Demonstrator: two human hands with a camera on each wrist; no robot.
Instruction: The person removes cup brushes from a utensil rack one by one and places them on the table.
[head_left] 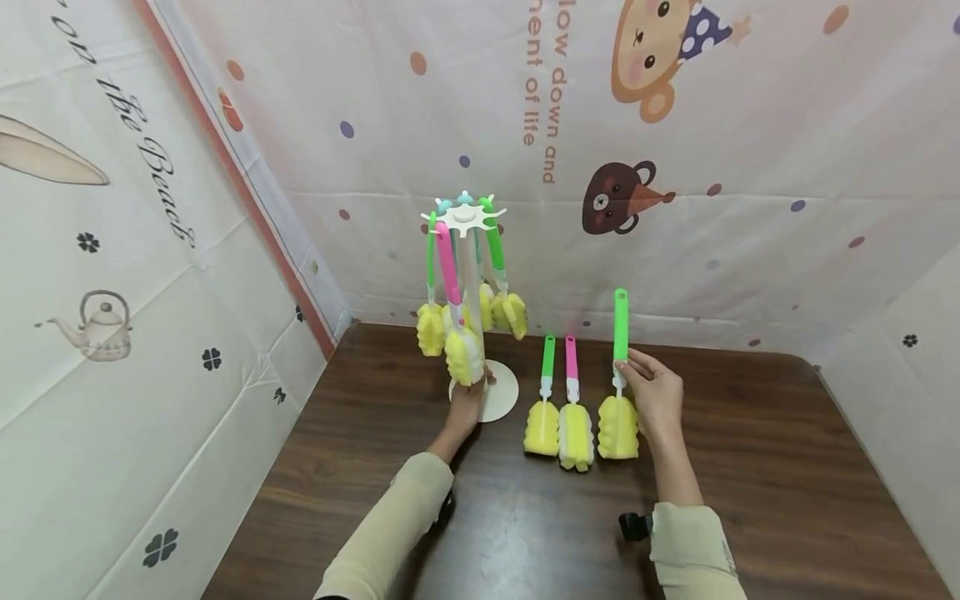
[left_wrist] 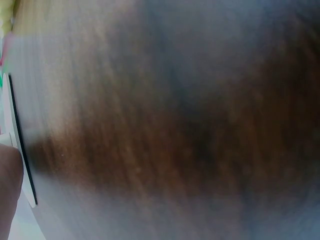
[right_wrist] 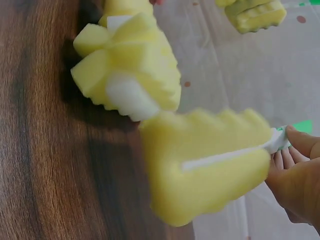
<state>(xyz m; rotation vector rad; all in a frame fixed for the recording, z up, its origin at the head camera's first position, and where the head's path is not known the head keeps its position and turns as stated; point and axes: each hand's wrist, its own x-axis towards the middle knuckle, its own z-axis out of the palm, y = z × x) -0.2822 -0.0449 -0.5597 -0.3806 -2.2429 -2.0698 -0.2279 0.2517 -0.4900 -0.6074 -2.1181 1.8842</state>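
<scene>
My right hand (head_left: 656, 396) pinches a green-handled sponge brush (head_left: 618, 429) near the neck, its yellow sponge head pointing toward me. In the right wrist view the brush's sponge (right_wrist: 210, 185) fills the middle, with thumb and fingers on the handle's white end. Low on a white stand (head_left: 502, 392), my left hand (head_left: 467, 402) grips the post just above the round base; hanging brushes partly cover the fingers. From the stand's top hook ring (head_left: 465, 218) hang several sponge brushes, among them a pink-handled one (head_left: 448, 262) in front and a green-handled one (head_left: 495, 242) at right.
Between stand and right hand, another green-handled brush (head_left: 542, 429) and a pink-handled brush (head_left: 576, 437) lie side by side on the dark wooden table (head_left: 780, 467). A printed cloth backdrop (head_left: 405, 275) rises behind the table's far edge and along its left side.
</scene>
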